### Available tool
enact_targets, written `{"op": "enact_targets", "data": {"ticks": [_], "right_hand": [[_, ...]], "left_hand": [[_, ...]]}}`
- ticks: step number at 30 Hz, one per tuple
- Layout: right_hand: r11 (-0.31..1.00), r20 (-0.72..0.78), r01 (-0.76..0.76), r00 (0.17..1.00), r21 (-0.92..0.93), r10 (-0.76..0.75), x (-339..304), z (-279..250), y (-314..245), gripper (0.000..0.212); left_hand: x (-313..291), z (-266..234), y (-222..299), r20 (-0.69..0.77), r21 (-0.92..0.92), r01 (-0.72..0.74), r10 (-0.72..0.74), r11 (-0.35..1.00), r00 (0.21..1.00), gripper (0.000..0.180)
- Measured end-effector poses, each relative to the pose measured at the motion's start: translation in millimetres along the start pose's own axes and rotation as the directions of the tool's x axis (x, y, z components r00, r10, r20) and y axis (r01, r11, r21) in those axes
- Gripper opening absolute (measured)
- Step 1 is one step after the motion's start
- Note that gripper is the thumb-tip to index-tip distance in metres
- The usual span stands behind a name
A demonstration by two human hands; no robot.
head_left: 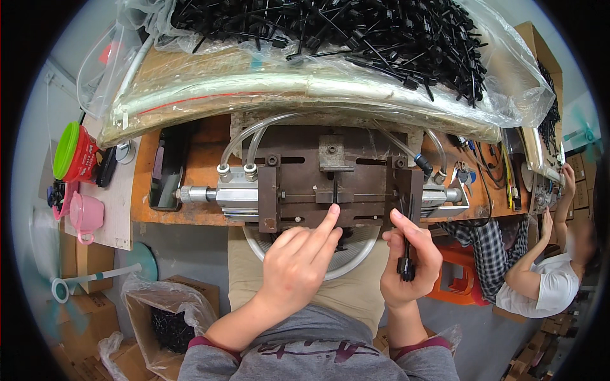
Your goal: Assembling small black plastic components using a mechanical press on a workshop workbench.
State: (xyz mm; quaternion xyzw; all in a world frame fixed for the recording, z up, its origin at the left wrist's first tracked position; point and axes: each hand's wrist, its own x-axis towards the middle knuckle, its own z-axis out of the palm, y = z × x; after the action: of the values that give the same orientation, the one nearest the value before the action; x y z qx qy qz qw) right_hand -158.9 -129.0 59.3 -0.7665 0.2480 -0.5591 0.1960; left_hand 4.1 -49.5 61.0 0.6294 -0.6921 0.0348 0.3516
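A black rod lies up-and-down at frame centre, just above the nearer, unclenched left hand, while the right hand clasps black sticks.

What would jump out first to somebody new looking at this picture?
Probably the big black heap spread across the top. Below it, mid-picture, the left grip points at a brown metal machine, while the right grip holds at least one black part. At far left, a green-and-red tub stands out above a pink cup.
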Motion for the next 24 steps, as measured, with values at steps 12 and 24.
{"op": "enact_targets", "data": {"ticks": [12,24], "right_hand": [[0.992,0.124,0.014,0.992,-0.123,0.001,5.7,-7.2,-8.4,0.053],[0.983,0.150,0.061,0.988,-0.171,-0.035,2.3,7.1,-20.1,0.040]], "left_hand": [[13.6,-11.8,1.2,0.107,0.055,0.007,-0.013,0.998,0.994,0.028],[5.5,-25.3,18.4,-0.007,-0.495,0.074,-0.089,0.866,0.996,0.034]]}}
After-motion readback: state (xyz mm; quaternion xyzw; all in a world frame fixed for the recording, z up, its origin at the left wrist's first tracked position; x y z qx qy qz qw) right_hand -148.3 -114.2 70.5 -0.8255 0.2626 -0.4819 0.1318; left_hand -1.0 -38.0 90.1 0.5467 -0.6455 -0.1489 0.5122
